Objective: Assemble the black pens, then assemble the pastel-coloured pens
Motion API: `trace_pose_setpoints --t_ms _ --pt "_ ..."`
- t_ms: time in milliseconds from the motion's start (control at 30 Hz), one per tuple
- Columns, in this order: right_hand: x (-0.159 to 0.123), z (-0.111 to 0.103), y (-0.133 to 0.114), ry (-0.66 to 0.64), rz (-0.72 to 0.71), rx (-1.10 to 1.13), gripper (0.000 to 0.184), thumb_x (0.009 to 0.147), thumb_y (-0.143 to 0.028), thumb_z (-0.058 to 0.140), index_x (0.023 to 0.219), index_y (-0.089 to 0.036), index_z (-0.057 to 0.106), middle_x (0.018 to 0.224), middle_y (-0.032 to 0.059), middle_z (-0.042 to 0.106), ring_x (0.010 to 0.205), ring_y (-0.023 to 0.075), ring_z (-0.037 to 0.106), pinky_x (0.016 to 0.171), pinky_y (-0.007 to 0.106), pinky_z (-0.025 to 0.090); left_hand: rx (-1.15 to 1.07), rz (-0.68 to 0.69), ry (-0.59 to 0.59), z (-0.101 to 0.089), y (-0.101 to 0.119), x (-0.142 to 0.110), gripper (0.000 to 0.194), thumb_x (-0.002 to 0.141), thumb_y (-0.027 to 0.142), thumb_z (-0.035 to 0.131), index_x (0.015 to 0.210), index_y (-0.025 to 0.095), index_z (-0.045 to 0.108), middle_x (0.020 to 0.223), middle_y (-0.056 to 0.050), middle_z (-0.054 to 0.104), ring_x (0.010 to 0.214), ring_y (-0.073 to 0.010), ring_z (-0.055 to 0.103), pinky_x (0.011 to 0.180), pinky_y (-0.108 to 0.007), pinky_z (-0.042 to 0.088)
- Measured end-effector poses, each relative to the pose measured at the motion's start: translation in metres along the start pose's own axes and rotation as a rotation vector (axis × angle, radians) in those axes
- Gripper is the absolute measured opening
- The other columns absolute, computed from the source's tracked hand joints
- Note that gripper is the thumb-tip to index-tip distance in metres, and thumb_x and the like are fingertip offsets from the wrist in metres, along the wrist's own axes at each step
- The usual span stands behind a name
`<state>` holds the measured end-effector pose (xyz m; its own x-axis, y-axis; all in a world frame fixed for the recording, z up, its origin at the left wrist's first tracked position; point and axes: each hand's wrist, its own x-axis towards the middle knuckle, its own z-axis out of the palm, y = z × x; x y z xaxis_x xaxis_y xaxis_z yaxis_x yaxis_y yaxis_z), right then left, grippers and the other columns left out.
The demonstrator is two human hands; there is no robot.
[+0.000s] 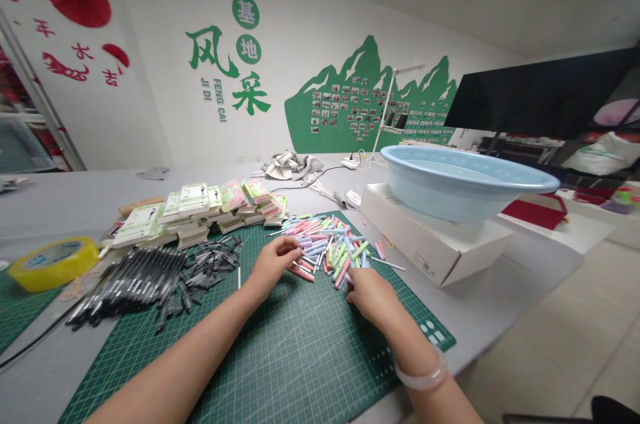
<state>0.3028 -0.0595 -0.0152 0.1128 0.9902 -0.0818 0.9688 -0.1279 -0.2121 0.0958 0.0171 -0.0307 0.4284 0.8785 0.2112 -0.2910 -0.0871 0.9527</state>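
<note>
A loose heap of pastel pens and pen parts (325, 244), in pink, green, lilac and blue, lies on the green cutting mat (300, 344). My left hand (274, 266) is at the heap's left side, fingers curled and thumb close to the fingertips. Whatever it pinches is hard to make out among the slim pens. At the near right edge of the heap is my right hand (373, 292), closed, with a bit of a lilac pen (349, 280) showing at its fingers. Left of my left hand, black pens (135, 277) lie in a row beside shorter black parts (213, 261).
Stacked small boxes (193, 207) stand behind the black pens. A roll of yellow tape (55, 264) lies far left. On the right, a blue basin (465, 177) rests on a white carton (425, 244). Grey gloves or cloths (290, 165) and a cable lie at the back.
</note>
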Motion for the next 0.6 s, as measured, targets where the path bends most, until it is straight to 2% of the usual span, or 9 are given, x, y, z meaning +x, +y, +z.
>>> trace_pose_setpoints --t_ms 167,267,333,433,500,600 --pt "0.002 0.008 -0.002 0.058 0.012 -0.02 0.022 0.073 -0.014 0.049 0.088 -0.018 0.066 0.089 0.0133 0.068 0.077 0.024 0.064 0.054 0.027 0.031 -0.021 -0.005 -0.005 0.004 0.002 -0.001 0.019 0.073 0.026 0.065 0.083 0.016 0.053 0.076 -0.001 0.06 0.065 -0.0214 0.066 0.057 -0.04 0.057" --pt "0.005 0.007 -0.005 0.078 -0.042 0.053 0.016 0.071 -0.017 0.053 0.081 -0.017 0.065 0.082 0.0114 0.068 0.071 0.0212 0.062 0.053 0.026 0.028 -0.01 -0.023 -0.01 0.006 0.003 -0.002 0.019 0.072 0.026 0.066 0.082 0.016 0.054 0.074 -0.001 0.06 0.064 -0.0211 0.066 0.058 -0.041 0.057" --pt "0.011 0.002 -0.012 0.11 -0.112 0.141 0.009 0.071 -0.02 0.054 0.073 -0.016 0.063 0.075 0.0091 0.066 0.067 0.0184 0.059 0.053 0.025 0.028 0.011 -0.021 0.008 0.005 0.004 -0.002 0.019 0.073 0.027 0.066 0.084 0.015 0.055 0.075 -0.002 0.061 0.065 -0.02 0.065 0.058 -0.038 0.057" --pt "0.024 -0.008 -0.028 0.179 -0.241 0.299 0.007 0.07 -0.018 0.053 0.068 -0.016 0.06 0.069 0.0041 0.064 0.063 0.0139 0.055 0.054 0.023 0.028 0.076 0.007 0.094 0.001 0.007 -0.001 0.02 0.073 0.028 0.066 0.086 0.015 0.058 0.077 -0.002 0.062 0.069 -0.0163 0.063 0.059 -0.029 0.055" --pt "0.034 -0.013 -0.039 0.214 -0.262 0.395 0.007 0.069 -0.017 0.053 0.07 -0.017 0.06 0.067 0.0019 0.063 0.062 0.0128 0.053 0.053 0.022 0.027 0.1 0.02 0.134 -0.003 0.01 -0.001 0.02 0.073 0.028 0.066 0.086 0.015 0.059 0.077 -0.002 0.062 0.071 -0.0142 0.062 0.062 -0.025 0.053" --pt "0.044 -0.015 -0.05 0.237 -0.302 0.462 0.008 0.069 -0.017 0.053 0.071 -0.017 0.061 0.065 -0.0001 0.062 0.06 0.0118 0.051 0.053 0.021 0.027 0.077 0.022 0.147 -0.007 0.016 -0.001 0.021 0.073 0.03 0.066 0.087 0.016 0.06 0.077 -0.002 0.063 0.073 -0.0139 0.061 0.065 -0.025 0.052"
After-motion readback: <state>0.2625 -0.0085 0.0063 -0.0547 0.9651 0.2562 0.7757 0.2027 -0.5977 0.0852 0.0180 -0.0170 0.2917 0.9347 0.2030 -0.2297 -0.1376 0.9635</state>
